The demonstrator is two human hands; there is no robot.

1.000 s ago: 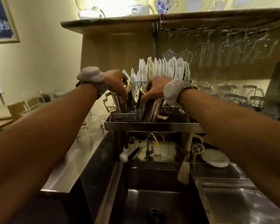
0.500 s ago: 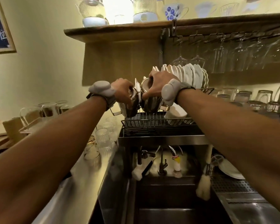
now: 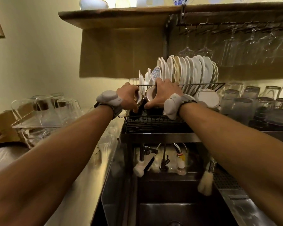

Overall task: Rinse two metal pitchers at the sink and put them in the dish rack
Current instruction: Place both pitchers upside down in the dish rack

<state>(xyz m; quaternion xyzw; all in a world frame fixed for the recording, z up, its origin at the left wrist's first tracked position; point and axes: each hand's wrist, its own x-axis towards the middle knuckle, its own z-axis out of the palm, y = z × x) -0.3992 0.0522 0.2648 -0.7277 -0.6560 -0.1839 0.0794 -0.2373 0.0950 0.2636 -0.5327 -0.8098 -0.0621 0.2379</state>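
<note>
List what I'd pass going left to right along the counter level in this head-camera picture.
Upturned glasses on a clear tray → left hand on one pitcher → right hand on the other pitcher → round white dish → more upturned glasses.

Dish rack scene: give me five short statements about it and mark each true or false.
1. Each hand grips a metal pitcher: left hand on the left pitcher, right hand on the right pitcher. True.
2. The pitchers are down in the sink. False: they are at the dish rack, above it.
3. White plates stand on edge in the rack. True.
4. The rack holds no plates. False: a row fills its back.
5. Stemmed glasses hang upside down under the shelf. True.
</note>
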